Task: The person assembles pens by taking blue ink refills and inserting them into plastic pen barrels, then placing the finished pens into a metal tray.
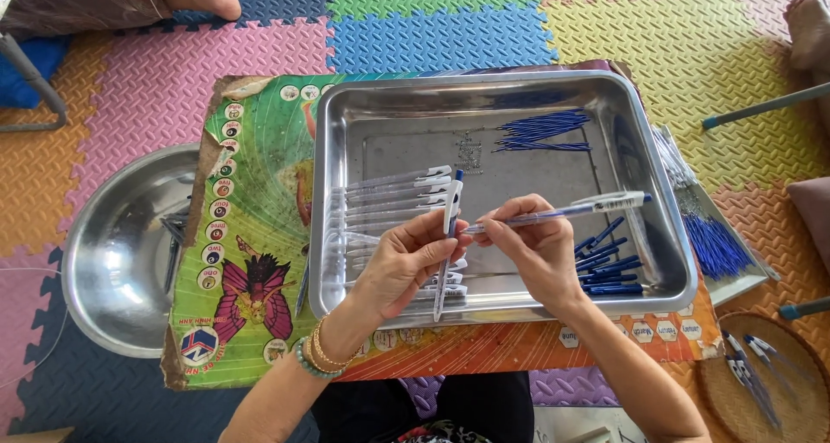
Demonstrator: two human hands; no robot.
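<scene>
A round steel bowl (121, 253) sits well to the left of the hands, on foam puzzle floor mats (441, 37) in pink, blue, green and yellow. Beneath the hands lies a worn illustrated board (251, 261). Right of the hands, a flat tray of blue refills (713, 244) rests beside a woven basket (761, 382) holding several pens.

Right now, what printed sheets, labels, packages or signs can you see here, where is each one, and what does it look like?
Printed poster: flat under the steel tray, worn edges, green and orange, butterfly picture, rows of small round labels.
Clear wrapper: right of the tray, holding blue refills.
No screens or signs.
</scene>
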